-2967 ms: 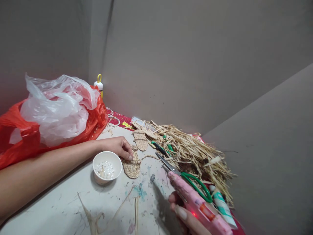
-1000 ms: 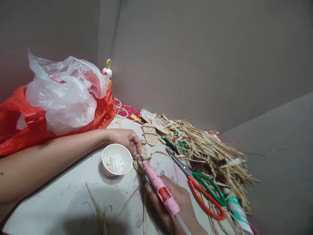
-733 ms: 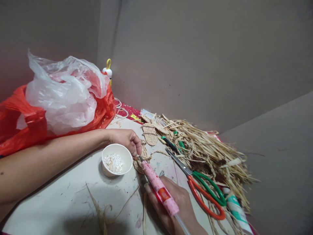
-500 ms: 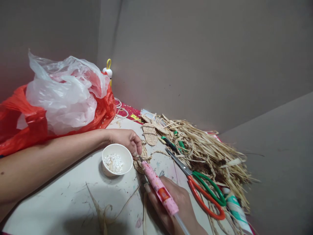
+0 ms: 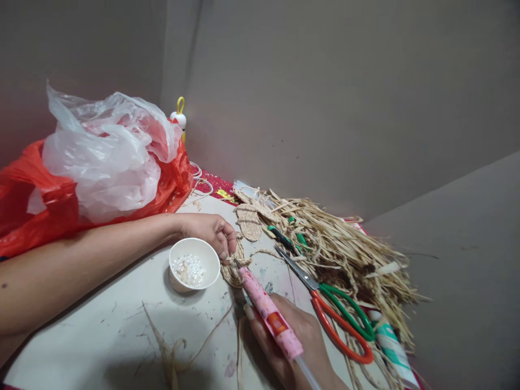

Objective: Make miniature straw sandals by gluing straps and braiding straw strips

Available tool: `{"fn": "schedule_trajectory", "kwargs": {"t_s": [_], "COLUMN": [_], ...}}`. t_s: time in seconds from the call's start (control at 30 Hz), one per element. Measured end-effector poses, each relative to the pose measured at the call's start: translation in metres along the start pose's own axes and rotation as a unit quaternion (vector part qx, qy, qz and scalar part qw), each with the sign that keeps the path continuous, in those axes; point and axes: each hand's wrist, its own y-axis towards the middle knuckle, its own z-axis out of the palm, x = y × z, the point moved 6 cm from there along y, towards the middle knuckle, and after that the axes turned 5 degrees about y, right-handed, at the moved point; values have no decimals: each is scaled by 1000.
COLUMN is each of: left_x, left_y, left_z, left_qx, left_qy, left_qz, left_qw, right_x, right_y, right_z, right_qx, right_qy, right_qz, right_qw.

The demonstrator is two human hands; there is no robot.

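Observation:
Past the paper cup, my left hand [image 5: 215, 232] is closed with its fingers pinched on a braided straw piece [image 5: 232, 275] lying on the table. My right hand [image 5: 298, 336] wraps round a pink hot glue gun [image 5: 266, 309], a clear glue stick jutting from its rear end. The gun's metal tip points at the braid, close to my left fingertips; whether it touches cannot be made out. A white paper cup [image 5: 195, 265] holding small pearly beads stands by my left wrist. Just beyond the braid lies an oval woven straw piece [image 5: 248, 222].
Scissors [image 5: 320, 295] with red and green handles lie right of my right hand. Behind them spreads a heap of dry straw [image 5: 345, 244]. White and red plastic bags [image 5: 109, 157] bulge behind my left arm. A green-and-white tube [image 5: 394, 352] lies at the right edge. Walls [image 5: 325, 97] rise behind.
My right hand has drawn the glue gun slightly back, right and toward me. My left hand stays in place on the braid.

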Motion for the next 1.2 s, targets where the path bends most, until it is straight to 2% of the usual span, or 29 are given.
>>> {"fn": "schedule_trajectory", "kwargs": {"t_s": [0.37, 0.57, 0.77, 0.97, 1.07, 1.2], "left_x": [0, 0, 1, 0, 0, 0], "left_y": [0, 0, 0, -1, -1, -1], "left_z": [0, 0, 0, -2, -2, -2], "left_qx": [2, -4, -9, -15, -19, -15], "left_qy": [-9, -2, -2, -9, -16, -23], "left_qz": [3, -5, -13, -4, -15, -18], "left_qw": [1000, 1000, 1000, 1000, 1000, 999], "right_x": [-3, -1, -6, -11, -10, -17], "right_y": [0, 0, -3, -5, -8, -13], "right_z": [4, 6, 7, 5, -3, -33], "right_qx": [39, 37, 49, 63, 72, 76], "right_qy": [13, 0, -8, -21, -12, -55], "right_qz": [27, -2, 3, 38, 24, 13], "right_qw": [999, 999, 999, 997, 997, 995]}}
